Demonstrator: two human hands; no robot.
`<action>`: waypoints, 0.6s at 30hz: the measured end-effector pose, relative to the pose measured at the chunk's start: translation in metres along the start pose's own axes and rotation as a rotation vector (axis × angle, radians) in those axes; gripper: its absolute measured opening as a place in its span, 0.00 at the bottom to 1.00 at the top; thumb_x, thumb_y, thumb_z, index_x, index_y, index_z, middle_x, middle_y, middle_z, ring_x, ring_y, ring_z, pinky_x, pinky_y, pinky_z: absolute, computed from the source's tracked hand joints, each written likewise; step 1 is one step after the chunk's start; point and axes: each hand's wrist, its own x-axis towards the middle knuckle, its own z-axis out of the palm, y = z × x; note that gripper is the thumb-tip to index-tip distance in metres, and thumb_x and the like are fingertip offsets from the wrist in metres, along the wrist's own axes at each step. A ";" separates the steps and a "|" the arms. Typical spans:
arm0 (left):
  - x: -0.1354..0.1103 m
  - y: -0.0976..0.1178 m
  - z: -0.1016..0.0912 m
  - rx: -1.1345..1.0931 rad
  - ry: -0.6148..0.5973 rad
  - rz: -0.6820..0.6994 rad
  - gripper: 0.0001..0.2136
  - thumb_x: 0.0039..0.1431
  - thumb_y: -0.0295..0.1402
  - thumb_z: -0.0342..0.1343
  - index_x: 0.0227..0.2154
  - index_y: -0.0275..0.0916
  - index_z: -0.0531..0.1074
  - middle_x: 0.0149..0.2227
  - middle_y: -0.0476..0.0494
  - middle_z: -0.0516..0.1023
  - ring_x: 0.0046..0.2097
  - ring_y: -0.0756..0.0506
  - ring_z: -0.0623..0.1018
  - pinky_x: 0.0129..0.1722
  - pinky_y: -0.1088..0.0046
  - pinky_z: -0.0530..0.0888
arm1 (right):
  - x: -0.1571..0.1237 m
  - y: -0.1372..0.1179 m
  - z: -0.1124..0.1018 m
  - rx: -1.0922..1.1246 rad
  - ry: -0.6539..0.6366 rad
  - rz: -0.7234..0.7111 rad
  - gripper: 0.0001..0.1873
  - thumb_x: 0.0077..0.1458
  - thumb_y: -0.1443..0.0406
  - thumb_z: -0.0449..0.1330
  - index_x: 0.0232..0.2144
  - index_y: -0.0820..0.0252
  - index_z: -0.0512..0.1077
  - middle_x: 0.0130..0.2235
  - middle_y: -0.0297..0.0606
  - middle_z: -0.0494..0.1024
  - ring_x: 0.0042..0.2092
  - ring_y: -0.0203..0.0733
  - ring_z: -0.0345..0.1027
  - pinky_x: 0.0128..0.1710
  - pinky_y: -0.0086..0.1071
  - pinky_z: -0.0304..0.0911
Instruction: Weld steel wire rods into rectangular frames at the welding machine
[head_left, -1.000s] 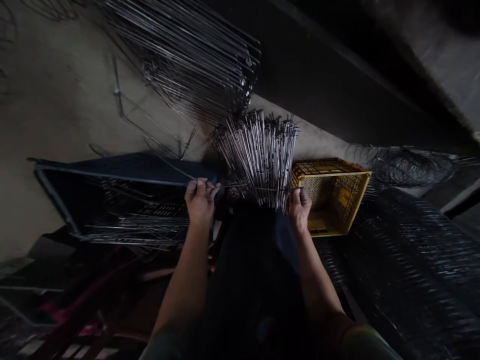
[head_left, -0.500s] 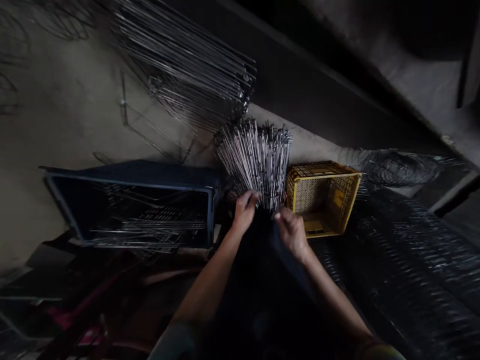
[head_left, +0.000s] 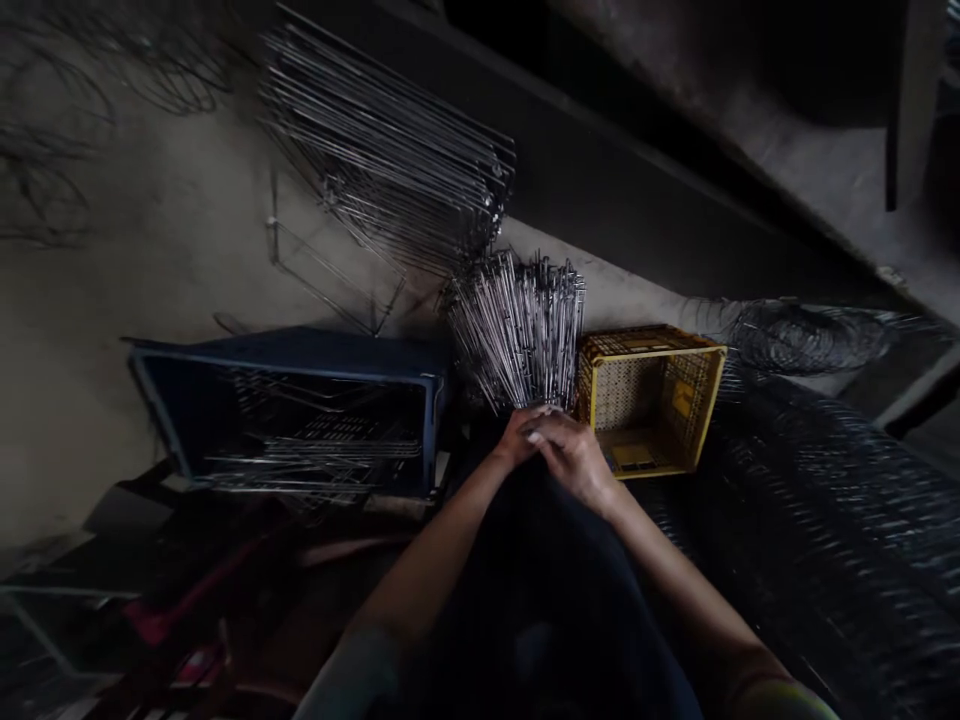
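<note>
A thick bundle of thin metal rods (head_left: 525, 320) fans out on the floor in front of me. At its near end my left hand (head_left: 521, 432) and my right hand (head_left: 574, 450) meet, fingers curled and overlapping. Whatever lies between the fingers is hidden or too small to make out. Just right of the bundle is a yellow plastic crate (head_left: 652, 352), its opening towards me. To the left, a dark blue crate (head_left: 300, 350) lies with its opening towards me, bent wire pieces (head_left: 322, 455) inside.
A stack of bent wire frames (head_left: 390, 130) lies beyond the bundle, with a single wire frame (head_left: 322, 290) on the floor nearby. Coiled wire (head_left: 810, 335) sits at the right, above a dark mesh pile (head_left: 840, 510). More loose wire coils (head_left: 45, 150) lie at the far left.
My hands were apart at the bundle's near end; they have come together, the left moving right and the right closing in. The view has shifted slightly.
</note>
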 end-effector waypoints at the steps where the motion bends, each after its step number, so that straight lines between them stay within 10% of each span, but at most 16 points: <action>1: 0.001 -0.002 -0.004 -0.023 0.009 -0.023 0.13 0.64 0.34 0.48 0.35 0.34 0.77 0.35 0.40 0.81 0.37 0.44 0.79 0.39 0.68 0.76 | 0.000 0.012 -0.003 0.019 0.019 0.037 0.11 0.64 0.61 0.54 0.44 0.54 0.74 0.45 0.42 0.78 0.47 0.45 0.70 0.49 0.37 0.65; 6: 0.009 0.003 -0.024 -0.052 0.069 -0.094 0.21 0.67 0.42 0.42 0.33 0.36 0.78 0.30 0.41 0.81 0.34 0.45 0.78 0.40 0.66 0.75 | -0.029 0.079 0.008 -0.091 0.021 0.381 0.14 0.61 0.57 0.56 0.40 0.59 0.76 0.36 0.44 0.79 0.38 0.48 0.73 0.41 0.38 0.66; 12: 0.012 0.019 -0.034 -0.293 -0.072 -0.219 0.26 0.67 0.48 0.39 0.41 0.35 0.78 0.33 0.40 0.81 0.23 0.50 0.72 0.26 0.72 0.71 | -0.045 0.104 0.066 -0.060 -0.067 0.462 0.11 0.59 0.58 0.57 0.30 0.54 0.77 0.29 0.39 0.79 0.32 0.45 0.73 0.34 0.33 0.64; 18: 0.001 0.039 -0.021 0.460 -0.120 0.238 0.14 0.67 0.27 0.43 0.36 0.35 0.76 0.40 0.39 0.76 0.48 0.42 0.73 0.55 0.62 0.69 | -0.012 0.116 -0.006 0.079 0.031 0.403 0.14 0.56 0.53 0.61 0.35 0.55 0.77 0.38 0.39 0.79 0.39 0.43 0.71 0.41 0.34 0.64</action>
